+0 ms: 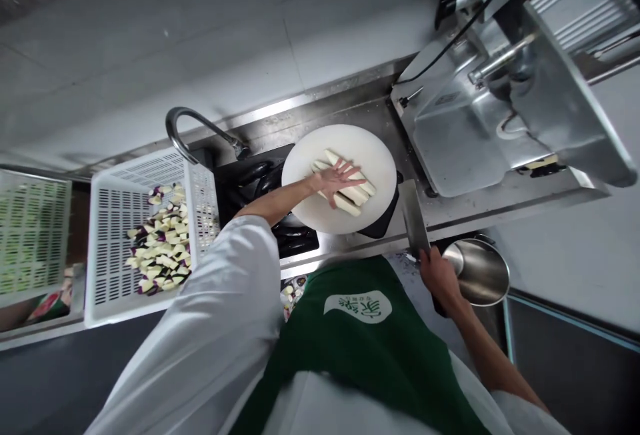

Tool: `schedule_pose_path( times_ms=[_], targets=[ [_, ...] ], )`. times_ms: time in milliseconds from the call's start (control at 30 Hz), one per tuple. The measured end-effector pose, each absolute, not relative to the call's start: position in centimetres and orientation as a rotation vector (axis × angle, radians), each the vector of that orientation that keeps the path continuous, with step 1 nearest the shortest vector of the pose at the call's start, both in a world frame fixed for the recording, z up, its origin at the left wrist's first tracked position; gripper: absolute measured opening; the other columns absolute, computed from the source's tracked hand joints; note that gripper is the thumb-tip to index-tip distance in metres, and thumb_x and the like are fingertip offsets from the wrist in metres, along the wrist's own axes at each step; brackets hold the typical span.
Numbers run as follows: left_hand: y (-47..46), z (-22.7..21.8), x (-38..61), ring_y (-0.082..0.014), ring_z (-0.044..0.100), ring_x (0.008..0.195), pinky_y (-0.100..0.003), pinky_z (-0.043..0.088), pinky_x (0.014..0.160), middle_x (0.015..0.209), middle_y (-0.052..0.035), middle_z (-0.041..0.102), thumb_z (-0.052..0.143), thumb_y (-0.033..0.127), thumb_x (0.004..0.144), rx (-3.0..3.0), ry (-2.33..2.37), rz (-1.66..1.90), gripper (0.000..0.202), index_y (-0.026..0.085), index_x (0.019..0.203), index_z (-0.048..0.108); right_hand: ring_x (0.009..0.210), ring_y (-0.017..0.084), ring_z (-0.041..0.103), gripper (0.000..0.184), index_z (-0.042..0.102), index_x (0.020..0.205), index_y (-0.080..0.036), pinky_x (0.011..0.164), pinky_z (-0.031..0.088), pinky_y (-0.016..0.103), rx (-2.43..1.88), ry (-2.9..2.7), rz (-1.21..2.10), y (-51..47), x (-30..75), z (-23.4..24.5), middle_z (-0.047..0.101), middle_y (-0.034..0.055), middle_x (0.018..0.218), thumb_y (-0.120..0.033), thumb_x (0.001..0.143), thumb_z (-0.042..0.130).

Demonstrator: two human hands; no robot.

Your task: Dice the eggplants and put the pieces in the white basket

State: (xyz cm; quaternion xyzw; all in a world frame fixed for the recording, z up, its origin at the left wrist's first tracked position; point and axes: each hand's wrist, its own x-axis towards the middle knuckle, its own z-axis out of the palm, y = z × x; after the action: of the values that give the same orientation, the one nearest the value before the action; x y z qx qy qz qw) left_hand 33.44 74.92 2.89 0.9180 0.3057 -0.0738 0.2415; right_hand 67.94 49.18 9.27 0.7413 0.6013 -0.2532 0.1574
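My left hand lies flat with fingers spread on a bunch of pale peeled eggplant strips on a round white cutting board. My right hand grips the handle of a cleaver, whose blade rests on the steel counter right of the board. I wear a green apron and white sleeves.
A white perforated crate at left holds several cut eggplant pieces. A sink with a curved faucet holds whole dark eggplants. A steel slicing machine stands at right, a steel bowl below it.
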Motion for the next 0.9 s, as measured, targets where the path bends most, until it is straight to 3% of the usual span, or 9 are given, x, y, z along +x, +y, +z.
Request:
schedule_pose_path(
  times_ms=[167,300,500,667,900],
  targets=[
    [72.0,2.5,36.9,-0.0567,0.028,0.147,-0.075,0.015,0.118,0.165,-0.0243,0.03,0.086,0.072,0.054,2.475,1.19,-0.242,0.136,0.02,0.165,0.028,0.095,0.031,0.072,0.037,0.055,0.122,-0.008,0.081,0.047,0.036,2.119,1.85,-0.658,56.0,65.0,9.4,0.072,0.0221,0.1,-0.03,0.108,0.029],
    [65.8,1.6,38.2,-0.057,0.037,0.14,-0.076,0.025,0.111,0.163,-0.0314,0.029,0.072,0.085,0.068,2.256,1.787,-0.04,0.133,0.015,0.167,0.017,0.103,0.034,0.072,0.035,0.052,0.128,-0.004,0.087,0.049,0.038,2.038,1.952,-0.686,59.3,61.9,9.1,0.072,0.0267,0.106,-0.021,0.105,0.032],
    [63.4,1.2,38.1,-0.0582,0.025,0.147,-0.074,0.022,0.115,0.171,-0.0243,0.016,0.063,0.088,0.073,2.153,1.943,0.123,0.126,0.017,0.167,0.02,0.107,0.03,0.073,0.038,0.049,0.134,-0.004,0.09,0.05,0.034,1.76,2.089,-0.614,59.9,57.7,8.9,0.072,0.0261,0.109,-0.01,0.099,0.035],
    [61.0,2.5,36.2,-0.0536,0.017,0.154,-0.074,0.019,0.118,0.171,-0.0225,0.014,0.056,0.084,0.083,2.049,2.05,0.238,0.114,0.018,0.168,0.016,0.106,0.033,0.072,0.035,0.054,0.127,-0.008,0.088,0.049,0.037,1.692,2.088,-0.617,61.9,58.6,9.6,0.073,0.0242,0.108,-0.023,0.106,0.03],
    [58.7,2.1,35.5,-0.0582,0.01,0.154,-0.076,0.018,0.116,0.171,-0.0237,0.013,0.074,0.081,0.07,2.071,2.066,0.163,0.127,0.02,0.168,0.02,0.105,0.032,0.072,0.035,0.056,0.124,-0.009,0.085,0.046,0.035,1.574,2.149,-0.524,64.3,59.3,9.7,0.073,0.0233,0.108,-0.025,0.107,0.03]
  ],
)
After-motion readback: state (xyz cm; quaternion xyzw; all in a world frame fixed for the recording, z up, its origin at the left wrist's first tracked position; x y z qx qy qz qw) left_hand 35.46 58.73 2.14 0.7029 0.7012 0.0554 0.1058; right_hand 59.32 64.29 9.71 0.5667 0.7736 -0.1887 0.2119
